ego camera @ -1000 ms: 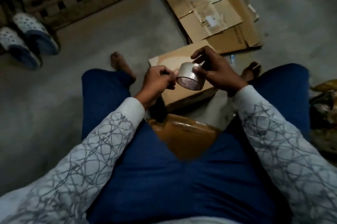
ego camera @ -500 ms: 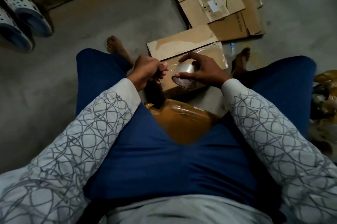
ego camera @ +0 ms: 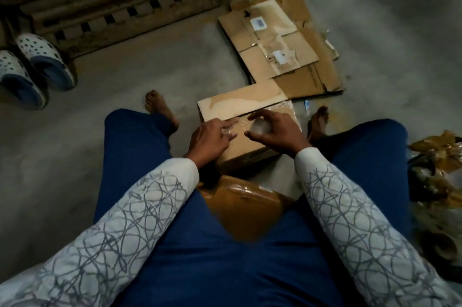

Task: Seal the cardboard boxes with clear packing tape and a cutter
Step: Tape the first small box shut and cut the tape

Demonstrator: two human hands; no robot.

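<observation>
A small cardboard box point(ego camera: 250, 146) stands on the floor between my feet, its far flap point(ego camera: 240, 104) lying open. My right hand point(ego camera: 272, 129) holds a roll of clear tape point(ego camera: 261, 126) down on the box top. A short strip of tape runs left from the roll. My left hand point(ego camera: 212, 136) lies flat with fingers spread, pressing that strip's end onto the box near the flap seam. No cutter is visible.
Flattened cardboard boxes point(ego camera: 280, 42) lie beyond the small box. A tape-wrapped brown parcel point(ego camera: 240, 206) sits between my knees. A wooden pallet point(ego camera: 120, 7) and two sandals point(ego camera: 32, 69) are at the far left. Brown wrapping scraps point(ego camera: 435, 171) lie at the right.
Both hands dropped from mid-air to the box top. The left hand let go its pinch on the tape end and now presses it flat. The roll now rests on the box.
</observation>
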